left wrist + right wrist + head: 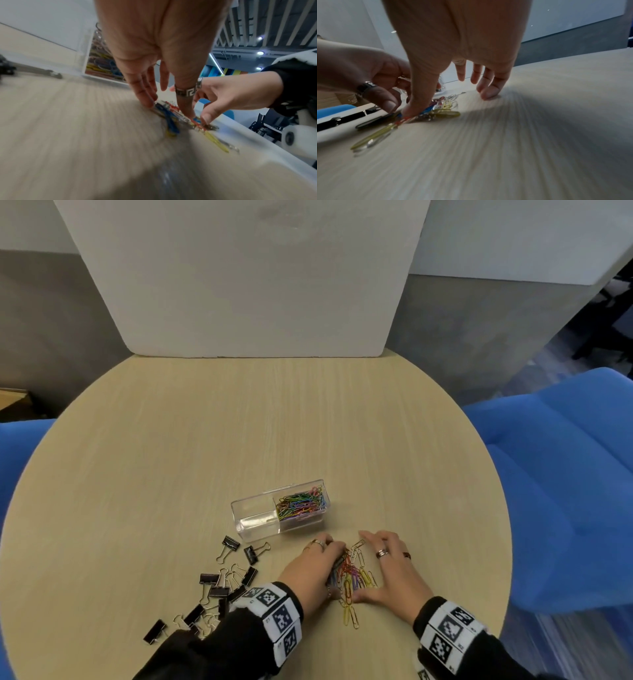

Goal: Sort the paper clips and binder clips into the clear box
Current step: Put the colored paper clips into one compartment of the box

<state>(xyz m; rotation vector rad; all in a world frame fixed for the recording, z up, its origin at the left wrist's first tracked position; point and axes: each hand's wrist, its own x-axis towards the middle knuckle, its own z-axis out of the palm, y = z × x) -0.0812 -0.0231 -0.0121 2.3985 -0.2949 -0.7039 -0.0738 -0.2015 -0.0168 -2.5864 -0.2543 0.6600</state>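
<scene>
Head view: the clear box (279,513) on the tabletop (171,457) holds coloured paper clips in its right compartment; the left is empty. Black binder clips (219,580) lie unsorted, so roughly half remains.

Wrist views: left hand (154,54) and right hand (453,44), fingers spread, rake loose paper clips (440,108) together.

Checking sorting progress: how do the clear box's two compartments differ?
The clear plastic box has a right compartment packed with coloured wire paper clips, while its left compartment holds nothing. The right looks multicoloured; the left shows bare transparent walls. Both are open-topped.
</scene>
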